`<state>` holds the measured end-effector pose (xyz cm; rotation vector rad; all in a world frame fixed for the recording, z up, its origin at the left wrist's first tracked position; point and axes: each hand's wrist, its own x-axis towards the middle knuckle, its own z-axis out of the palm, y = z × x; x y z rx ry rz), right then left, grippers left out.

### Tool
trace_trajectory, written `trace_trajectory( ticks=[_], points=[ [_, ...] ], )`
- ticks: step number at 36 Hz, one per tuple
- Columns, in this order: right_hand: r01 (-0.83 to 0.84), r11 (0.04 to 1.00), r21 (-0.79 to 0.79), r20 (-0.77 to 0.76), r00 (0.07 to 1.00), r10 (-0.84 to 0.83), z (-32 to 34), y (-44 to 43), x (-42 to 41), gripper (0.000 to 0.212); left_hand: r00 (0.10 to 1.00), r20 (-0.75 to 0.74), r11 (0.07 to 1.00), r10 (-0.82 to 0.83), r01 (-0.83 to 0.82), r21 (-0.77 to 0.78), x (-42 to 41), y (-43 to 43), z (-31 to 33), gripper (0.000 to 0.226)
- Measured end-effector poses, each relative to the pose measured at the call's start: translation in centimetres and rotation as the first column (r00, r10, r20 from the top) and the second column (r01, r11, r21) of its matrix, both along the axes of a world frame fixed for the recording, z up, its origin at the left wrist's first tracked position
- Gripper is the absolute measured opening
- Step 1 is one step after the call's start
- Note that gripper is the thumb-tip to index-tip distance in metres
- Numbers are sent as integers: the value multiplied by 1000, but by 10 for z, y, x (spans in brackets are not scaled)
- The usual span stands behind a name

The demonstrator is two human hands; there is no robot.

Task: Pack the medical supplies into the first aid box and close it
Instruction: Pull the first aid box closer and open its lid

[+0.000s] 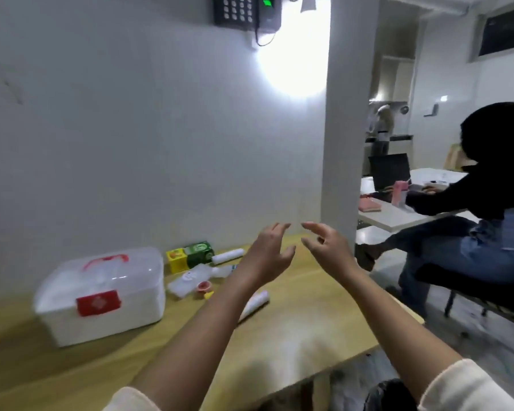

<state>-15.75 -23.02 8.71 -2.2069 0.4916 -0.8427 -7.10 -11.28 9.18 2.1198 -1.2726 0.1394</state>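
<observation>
- On the left of the counter [72, 366] we see the first aid box [101, 295], white, with its clear lid down and a red handle on top. Its red label shows a pale emblem, but we cannot read any writing.
- Just to the right of it lie the supplies, still outside: a yellow and green carton [190, 255], a white roll [227, 256], a flat clear packet [190, 281], a small red piece [204, 286] and a white tube [254, 304]. The carton print is too blurred to read.
- Our left hand [267, 256] hangs above the supplies, its grip open and empty.
- Our right hand [328, 247] is just beside it, also open, holding nothing.
- Risk, we think: the lid must open first. The tube lies partly under the left forearm, so a low arm may roll it away.
</observation>
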Motion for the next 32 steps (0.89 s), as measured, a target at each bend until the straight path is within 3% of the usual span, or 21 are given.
trace_trajectory(
  ticks=[10, 14, 18, 22, 26, 32],
  points=[
    [-364, 931, 2, 2, 931, 364, -25, 130, 128, 33, 914, -26, 914, 405, -405, 7, 100, 181, -14, 52],
    [-489, 867, -98, -23, 872, 490, -46, 175, 159, 29, 833, -45, 834, 551, -551, 19, 127, 250, -34, 51],
    [-522, 794, -312, -82, 847, 525, -64, 205, 178, 36, 760, -81, 764, 645, -644, 45, 144, 296, -57, 69],
    [-457, 694, -556, -121, 871, 477, -80, 215, 197, 56, 753, -166, 769, 636, -635, 68, 155, 318, -74, 89],
    [-427, 590, -685, -167, 881, 443, -92, 212, 210, 74, 800, -188, 808, 570, -587, -48, 159, 317, -90, 102],
    [-375, 522, -766, -114, 878, 464, -95, 204, 220, 71, 819, -135, 807, 558, -573, -140, 169, 317, -108, 113]
  ],
)
